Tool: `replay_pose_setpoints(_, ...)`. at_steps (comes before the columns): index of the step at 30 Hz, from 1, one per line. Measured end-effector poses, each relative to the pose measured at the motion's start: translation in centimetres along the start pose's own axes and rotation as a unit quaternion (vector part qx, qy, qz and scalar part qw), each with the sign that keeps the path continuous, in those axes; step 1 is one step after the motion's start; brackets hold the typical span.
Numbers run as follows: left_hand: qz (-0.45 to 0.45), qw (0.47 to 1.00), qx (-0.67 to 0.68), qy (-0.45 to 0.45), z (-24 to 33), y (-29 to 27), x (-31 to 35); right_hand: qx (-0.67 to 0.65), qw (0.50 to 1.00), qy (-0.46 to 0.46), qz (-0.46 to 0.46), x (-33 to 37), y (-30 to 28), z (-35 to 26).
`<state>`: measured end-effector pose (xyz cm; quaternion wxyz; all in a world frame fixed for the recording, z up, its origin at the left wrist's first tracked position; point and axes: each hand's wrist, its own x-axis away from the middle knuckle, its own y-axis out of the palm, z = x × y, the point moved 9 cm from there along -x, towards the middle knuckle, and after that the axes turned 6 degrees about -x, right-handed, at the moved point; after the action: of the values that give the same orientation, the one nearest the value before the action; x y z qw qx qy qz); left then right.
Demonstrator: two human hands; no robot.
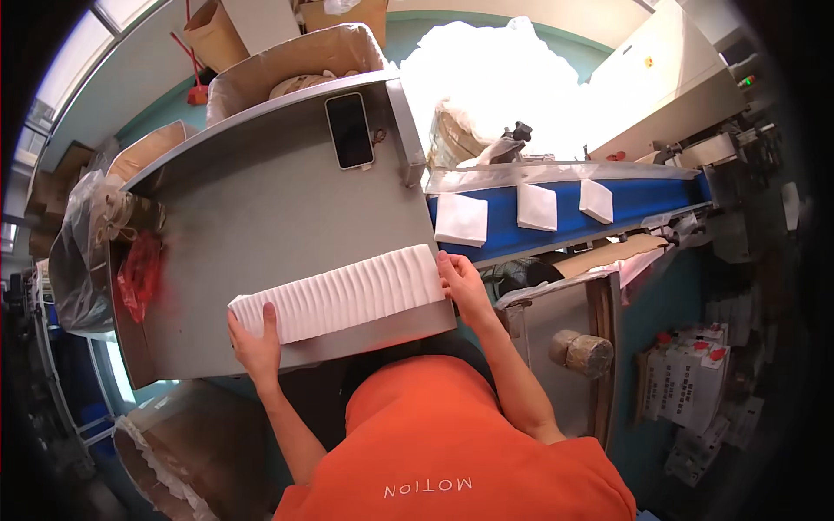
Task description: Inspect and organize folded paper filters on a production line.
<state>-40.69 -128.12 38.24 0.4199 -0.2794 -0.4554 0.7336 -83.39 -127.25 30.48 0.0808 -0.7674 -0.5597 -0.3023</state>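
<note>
A long row of folded white napkins (339, 295), packed tightly on edge, lies along the front of the grey metal tray table (261, 234). My left hand (256, 343) wraps around its left end, thumb on the near side. At the opposite end my right hand (465, 291) is curled, its thumb and fingertips against the last napkins; part of these fingers is hidden. Beyond my right hand, three flat white napkins lie spaced out on a blue conveyor belt (499, 208), the closest being the left napkin (461, 220).
A phone (350, 130) lies at the table's far right, by its raised rim. Red plastic (142, 273) and a wrapped roll (135, 213) are at the left edge. A lower metal stand with a taped roll (586, 354) is at right. A large bin (187, 443) stands lower left.
</note>
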Motion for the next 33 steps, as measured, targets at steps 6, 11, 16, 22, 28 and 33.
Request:
replay_pose_setpoints(6,0.015,0.999,0.012,-0.046,-0.4,-1.6,0.8,-0.139,0.980,0.095,-0.109,0.9,6.6,1.4)
replay_pose_setpoints(11,0.011,1.000,0.021,-0.011,2.3,-0.7,0.5,-0.072,0.994,0.060,-0.063,0.6,-0.7,1.8)
replay_pose_setpoints(16,-0.001,0.999,-0.039,-0.020,0.3,-0.5,0.3,0.149,0.986,-0.062,-0.034,2.7,4.6,-3.2)
replay_pose_setpoints(22,0.003,0.999,-0.026,0.038,2.3,-2.3,0.8,-0.073,0.986,0.071,-0.136,1.0,6.8,2.9)
replay_pose_setpoints(28,0.021,0.995,-0.055,0.084,4.7,-2.5,1.0,-0.090,0.970,0.102,-0.201,1.1,3.8,2.4)
replay_pose_setpoints(33,0.053,0.993,-0.080,0.067,3.5,-3.3,1.4,-0.113,0.961,0.159,-0.194,1.3,5.6,3.6)
